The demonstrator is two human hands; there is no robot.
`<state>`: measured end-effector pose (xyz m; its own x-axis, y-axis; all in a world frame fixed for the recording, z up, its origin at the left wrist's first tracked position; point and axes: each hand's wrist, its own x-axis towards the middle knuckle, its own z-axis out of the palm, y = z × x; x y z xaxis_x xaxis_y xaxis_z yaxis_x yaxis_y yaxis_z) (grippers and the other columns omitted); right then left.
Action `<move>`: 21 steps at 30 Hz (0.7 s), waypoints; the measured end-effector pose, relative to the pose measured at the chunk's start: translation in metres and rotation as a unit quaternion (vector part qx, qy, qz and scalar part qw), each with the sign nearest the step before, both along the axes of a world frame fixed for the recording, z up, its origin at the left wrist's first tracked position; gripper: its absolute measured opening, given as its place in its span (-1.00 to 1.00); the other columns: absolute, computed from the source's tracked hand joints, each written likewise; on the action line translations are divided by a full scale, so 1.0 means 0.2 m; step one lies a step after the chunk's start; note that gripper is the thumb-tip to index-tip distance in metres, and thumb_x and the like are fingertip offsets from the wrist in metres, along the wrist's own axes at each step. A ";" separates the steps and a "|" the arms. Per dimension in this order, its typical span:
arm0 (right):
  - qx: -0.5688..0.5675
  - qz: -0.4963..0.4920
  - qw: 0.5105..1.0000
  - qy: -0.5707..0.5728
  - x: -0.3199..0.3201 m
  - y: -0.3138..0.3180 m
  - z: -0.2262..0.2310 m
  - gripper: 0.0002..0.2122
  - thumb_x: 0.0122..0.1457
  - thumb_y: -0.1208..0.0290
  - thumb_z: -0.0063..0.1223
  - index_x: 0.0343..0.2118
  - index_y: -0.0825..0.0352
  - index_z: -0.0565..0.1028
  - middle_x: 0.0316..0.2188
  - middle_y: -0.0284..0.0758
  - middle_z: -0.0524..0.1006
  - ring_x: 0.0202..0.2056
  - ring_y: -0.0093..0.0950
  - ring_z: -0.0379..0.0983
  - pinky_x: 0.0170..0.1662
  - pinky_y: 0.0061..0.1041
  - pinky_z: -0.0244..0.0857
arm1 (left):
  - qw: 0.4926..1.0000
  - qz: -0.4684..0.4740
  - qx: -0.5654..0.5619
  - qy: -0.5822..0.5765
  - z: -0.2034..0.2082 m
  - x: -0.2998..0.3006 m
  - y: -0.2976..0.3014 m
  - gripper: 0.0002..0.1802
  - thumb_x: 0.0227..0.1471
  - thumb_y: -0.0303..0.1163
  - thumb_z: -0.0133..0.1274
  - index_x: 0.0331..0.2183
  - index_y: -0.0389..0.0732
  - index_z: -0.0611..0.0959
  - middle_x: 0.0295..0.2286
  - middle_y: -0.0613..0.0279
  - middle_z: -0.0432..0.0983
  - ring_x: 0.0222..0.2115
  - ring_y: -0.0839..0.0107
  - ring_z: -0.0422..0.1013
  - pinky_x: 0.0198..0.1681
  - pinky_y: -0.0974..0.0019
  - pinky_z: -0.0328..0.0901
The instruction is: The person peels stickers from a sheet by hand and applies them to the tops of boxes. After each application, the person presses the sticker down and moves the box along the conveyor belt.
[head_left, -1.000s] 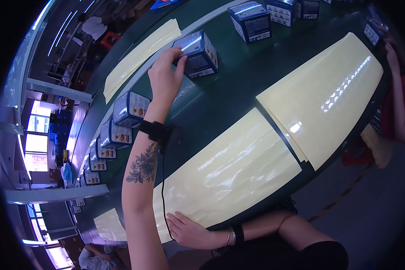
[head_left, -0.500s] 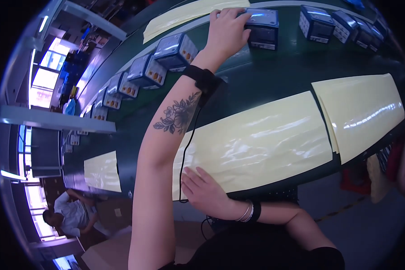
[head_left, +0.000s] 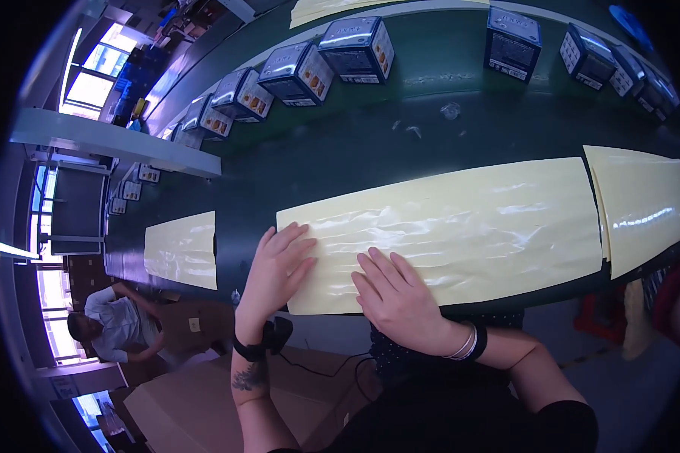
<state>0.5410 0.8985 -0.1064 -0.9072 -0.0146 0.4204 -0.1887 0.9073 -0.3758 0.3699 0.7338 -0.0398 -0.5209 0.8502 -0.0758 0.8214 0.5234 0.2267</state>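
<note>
A long, glossy pale-yellow sheet (head_left: 491, 226) lies wrinkled along the near edge of a dark green work surface (head_left: 400, 147). My left hand (head_left: 276, 272) rests at the sheet's left end, fingers stretched out over its edge. To the right of it, my right hand (head_left: 400, 298) lies palm down on the near part of the sheet, fingers spread. Neither hand holds anything. A dark strap with a small black device and cable sits on my left wrist. Beyond the sheet stands a blue printed box (head_left: 514, 45), apart from both hands.
More blue boxes (head_left: 359, 53) stand in a curved row at the far side. Another yellow sheet (head_left: 181, 253) lies to the left, and stacked sheets (head_left: 642, 204) lie at the right. Clear plastic scraps (head_left: 449, 111) dot the surface. A person (head_left: 121, 321) sits at lower left beside cardboard.
My left hand has let go of a box on the far side and come back to the sheet's left end. My right hand stays on the sheet. The whole view has shifted.
</note>
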 end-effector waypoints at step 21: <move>-0.016 -0.011 1.000 0.001 0.02 0.02 0.04 -0.72 0.09 0.36 0.05 -0.15 0.37 0.50 -0.01 -0.14 0.47 0.12 -0.23 0.34 0.17 -0.23 0.18 | 0.965 0.071 0.252 0.030 -0.24 0.20 -0.05 -0.84 -0.08 -0.56 0.21 -0.33 -0.26 0.71 -0.25 0.16 0.65 -0.03 0.13 0.48 0.12 0.04 0.24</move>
